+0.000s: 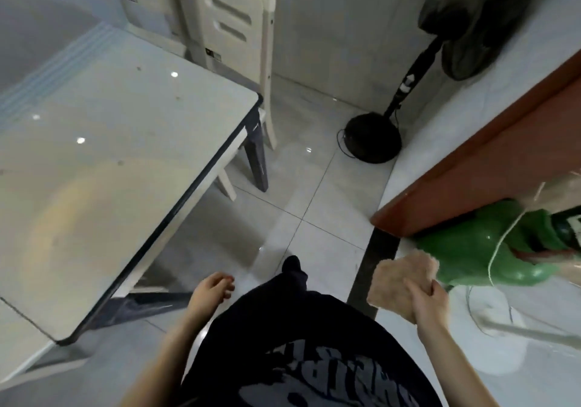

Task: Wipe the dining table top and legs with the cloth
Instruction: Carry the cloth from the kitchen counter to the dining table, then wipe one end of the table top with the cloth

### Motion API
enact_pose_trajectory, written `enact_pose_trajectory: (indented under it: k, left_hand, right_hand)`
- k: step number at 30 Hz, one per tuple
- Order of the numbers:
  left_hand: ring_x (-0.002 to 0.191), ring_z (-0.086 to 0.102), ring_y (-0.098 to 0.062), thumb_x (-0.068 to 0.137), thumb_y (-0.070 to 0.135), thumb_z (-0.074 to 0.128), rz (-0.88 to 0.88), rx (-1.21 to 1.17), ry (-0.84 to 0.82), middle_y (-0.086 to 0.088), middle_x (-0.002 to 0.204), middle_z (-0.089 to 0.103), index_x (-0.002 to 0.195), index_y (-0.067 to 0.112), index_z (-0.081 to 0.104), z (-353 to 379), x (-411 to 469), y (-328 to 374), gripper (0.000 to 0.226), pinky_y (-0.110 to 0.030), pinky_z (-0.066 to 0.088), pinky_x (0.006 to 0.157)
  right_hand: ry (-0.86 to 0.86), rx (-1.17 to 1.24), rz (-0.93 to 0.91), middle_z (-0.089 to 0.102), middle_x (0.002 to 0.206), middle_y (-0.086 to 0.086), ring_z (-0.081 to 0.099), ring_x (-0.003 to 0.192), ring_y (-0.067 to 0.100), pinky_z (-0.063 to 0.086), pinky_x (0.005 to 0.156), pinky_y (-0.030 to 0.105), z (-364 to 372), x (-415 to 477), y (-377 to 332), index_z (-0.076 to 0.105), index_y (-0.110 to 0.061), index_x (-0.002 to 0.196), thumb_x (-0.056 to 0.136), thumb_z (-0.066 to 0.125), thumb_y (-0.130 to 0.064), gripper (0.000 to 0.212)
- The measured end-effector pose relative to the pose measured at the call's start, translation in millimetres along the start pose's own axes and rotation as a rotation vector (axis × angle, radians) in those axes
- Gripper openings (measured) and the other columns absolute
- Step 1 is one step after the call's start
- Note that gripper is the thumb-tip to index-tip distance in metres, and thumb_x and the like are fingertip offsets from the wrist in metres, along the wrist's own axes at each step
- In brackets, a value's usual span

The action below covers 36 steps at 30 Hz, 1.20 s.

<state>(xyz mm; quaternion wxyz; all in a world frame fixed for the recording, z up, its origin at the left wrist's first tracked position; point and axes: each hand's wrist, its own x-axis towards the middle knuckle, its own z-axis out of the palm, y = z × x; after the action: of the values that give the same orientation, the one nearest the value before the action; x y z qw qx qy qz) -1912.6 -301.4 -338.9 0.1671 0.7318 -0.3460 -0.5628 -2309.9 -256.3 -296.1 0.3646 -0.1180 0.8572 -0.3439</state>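
The big dining table (103, 155) with its shiny top fills the left side, with a dark table leg (256, 152) at its far corner and a black fan (405, 102) standing on the floor past it. The right hand (429, 304) squeezes a tan cloth (397, 281), held up well apart from the table. The left hand (212, 293) hangs loosely curled with nothing in it, just beside the table's near edge.

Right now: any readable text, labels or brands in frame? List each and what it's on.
None fully legible.
Shirt: large print, upside down and distorted, unreadable.
Chair stickers: too small.
Fan pole: white marks, blurred.
Green object label: blurred, cut off.
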Motion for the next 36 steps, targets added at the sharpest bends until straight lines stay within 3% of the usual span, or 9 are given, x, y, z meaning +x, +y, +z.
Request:
enact_pose_trajectory:
  k: [6,10,13,19,21,24,29,33,36]
  left_hand:
    - [0.071,0.059,-0.022,0.091,0.006,0.050,0.073,0.035,0.022,-0.008,0.081,0.067,0.089,0.009,0.066,0,49,96,0.016,-0.029,0.044,0.064]
    - [0.077,0.062,-0.021,0.091,0.011,0.051,0.067,-0.006,0.069,-0.006,0.085,0.068,0.094,0.011,0.065,-3,68,134,0.015,-0.030,0.046,0.070]
    - [0.076,0.058,-0.021,0.093,0.006,0.048,0.037,-0.112,0.155,-0.008,0.085,0.065,0.096,0.006,0.064,0,78,149,0.016,-0.026,0.045,0.069]
    - [0.076,0.060,-0.020,0.093,0.009,0.049,-0.071,-0.305,0.366,-0.007,0.083,0.066,0.092,0.009,0.065,15,90,171,0.016,-0.023,0.045,0.067]
    - [0.077,0.060,-0.020,0.092,0.014,0.052,-0.105,-0.393,0.444,-0.007,0.083,0.066,0.090,0.012,0.065,19,92,182,0.013,-0.025,0.045,0.068]
    - [0.081,0.064,-0.019,0.078,0.033,0.051,-0.127,-0.491,0.565,-0.004,0.089,0.068,0.090,0.021,0.065,22,95,199,0.022,-0.032,0.048,0.078]
    - [0.095,0.064,-0.014,0.087,0.035,0.052,-0.149,-0.449,0.673,0.004,0.100,0.068,0.100,0.028,0.064,6,113,214,0.019,-0.031,0.048,0.087]
    - [0.089,0.061,-0.010,0.080,0.033,0.049,-0.120,-0.420,0.717,0.008,0.094,0.067,0.095,0.027,0.063,-25,138,230,0.021,-0.020,0.043,0.074]
    - [0.091,0.060,-0.007,0.082,0.031,0.051,-0.075,-0.412,0.735,0.010,0.099,0.066,0.094,0.030,0.063,-52,165,235,0.017,-0.017,0.042,0.075]
  right_hand:
    - [0.005,-0.065,-0.048,0.063,0.118,0.023,0.060,0.105,0.039,0.050,0.093,0.050,29,57,-86,0.055,0.002,0.129,0.086,0.069,-0.015,0.048]
    - [-0.085,-0.105,-0.085,0.062,0.112,0.016,0.060,0.103,0.038,0.050,0.089,0.047,57,95,-150,0.055,0.001,0.129,0.087,0.069,-0.016,0.048]
    - [-0.183,-0.086,-0.156,0.063,0.106,0.013,0.060,0.097,0.030,0.047,0.084,0.037,92,118,-205,0.060,0.000,0.123,0.085,0.070,-0.018,0.044]
    - [-0.545,-0.248,-0.318,0.070,0.111,0.009,0.066,0.102,0.029,0.051,0.095,0.051,197,191,-295,0.064,-0.012,0.118,0.068,0.074,-0.046,0.062]
    - [-0.652,-0.266,-0.383,0.070,0.106,0.010,0.067,0.095,0.025,0.053,0.092,0.045,225,169,-344,0.066,-0.010,0.113,0.078,0.075,-0.030,0.042]
    - [-0.838,-0.276,-0.412,0.070,0.095,0.010,0.069,0.072,0.010,0.057,0.067,0.023,276,156,-391,0.065,-0.004,0.108,0.086,0.068,-0.008,0.022]
    - [-1.058,-0.314,-0.522,0.069,0.100,0.009,0.065,0.080,0.014,0.054,0.059,0.017,358,121,-442,0.062,-0.008,0.110,0.088,0.067,-0.010,0.022]
    - [-1.133,-0.324,-0.872,0.067,0.107,0.004,0.063,0.093,0.016,0.051,0.079,0.026,418,80,-473,0.057,-0.012,0.119,0.090,0.064,-0.010,0.030]
    - [-1.165,-0.500,-1.377,0.064,0.099,0.006,0.059,0.085,0.024,0.045,0.072,0.032,464,68,-478,0.053,-0.013,0.118,0.087,0.060,-0.002,0.033]
